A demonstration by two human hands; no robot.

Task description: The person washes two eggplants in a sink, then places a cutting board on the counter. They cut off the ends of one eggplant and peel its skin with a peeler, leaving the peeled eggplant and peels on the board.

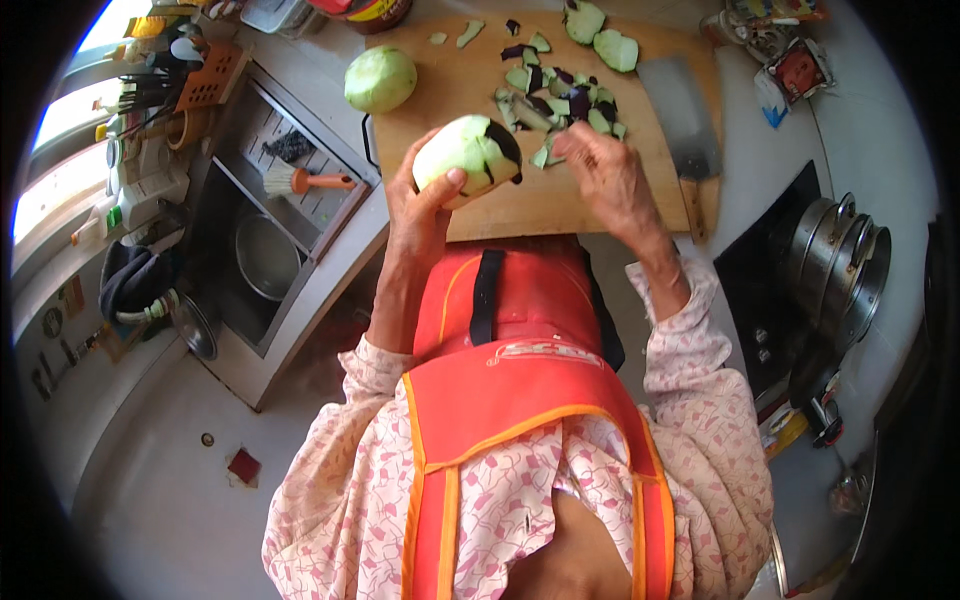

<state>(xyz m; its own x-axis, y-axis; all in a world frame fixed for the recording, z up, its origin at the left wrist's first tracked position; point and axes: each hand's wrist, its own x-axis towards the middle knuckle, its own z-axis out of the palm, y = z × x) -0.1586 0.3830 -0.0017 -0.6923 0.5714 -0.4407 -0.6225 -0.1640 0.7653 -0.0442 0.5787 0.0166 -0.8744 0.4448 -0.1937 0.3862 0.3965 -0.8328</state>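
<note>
My left hand (420, 202) grips a mostly peeled eggplant (454, 154) over the front of a wooden cutting board (442, 97). Dark purple skin remains at its right end. Just right of it, my right hand (611, 184) is closed around a peeler (529, 112), which is blurred and apart from the eggplant. Beneath and beyond the peeler lies a heap of eggplant peelings (566, 94). A whole peeled eggplant (380, 79) sits at the board's left edge. Two peeled pieces, one of them an eggplant piece (616, 50), lie at the back right.
A cleaver (675, 109) lies flat along the board's right side. To the left is a sink (217, 247) holding a metal bowl (268, 256) and an orange-handled brush (315, 181). Stacked metal pots (840, 255) stand on the black cooktop (757, 300) at right.
</note>
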